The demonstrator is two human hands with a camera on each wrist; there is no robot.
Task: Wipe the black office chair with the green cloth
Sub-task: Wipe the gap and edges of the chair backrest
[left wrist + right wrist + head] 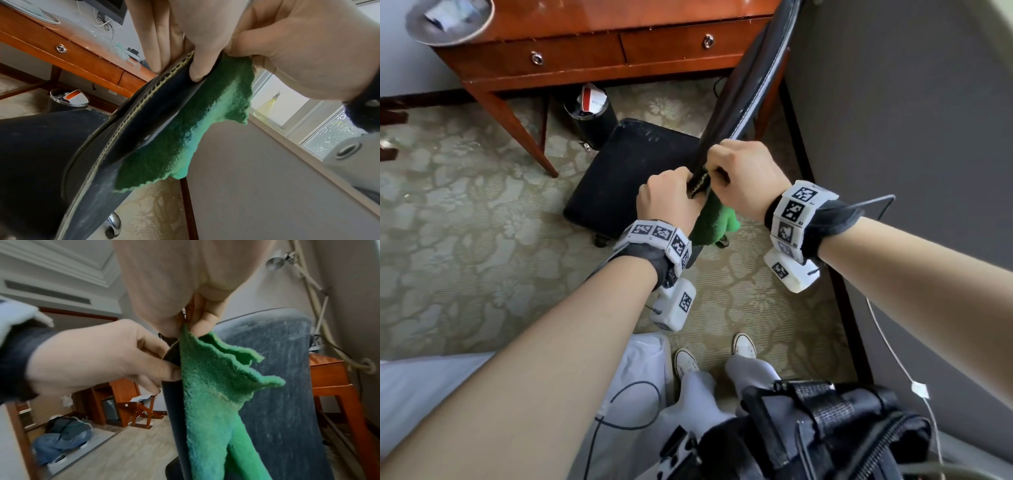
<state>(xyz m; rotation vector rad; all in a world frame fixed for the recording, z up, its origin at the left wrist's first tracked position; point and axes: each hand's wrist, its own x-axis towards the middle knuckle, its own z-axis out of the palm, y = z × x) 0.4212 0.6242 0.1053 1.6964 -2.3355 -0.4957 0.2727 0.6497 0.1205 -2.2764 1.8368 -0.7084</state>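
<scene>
The black office chair stands by the desk, its seat [633, 171] below my hands and its stitched backrest [750, 89] seen edge-on. My left hand [688, 181] grips the backrest's top edge, fingers on one side and thumb [200, 68] on the other. My right hand [717, 171] pinches the green cloth [712, 222] against that same edge. The cloth [216, 394] hangs down the dusty rear face of the backrest [277, 386]. In the right wrist view my left hand [162, 368] holds the edge just left of the cloth.
A wooden desk [585, 44] with two drawers stands behind the chair, with a black bin [592, 116] beneath it. A grey wall [893, 137] runs close on the right. My feet [688, 363] stand on patterned carpet behind the chair.
</scene>
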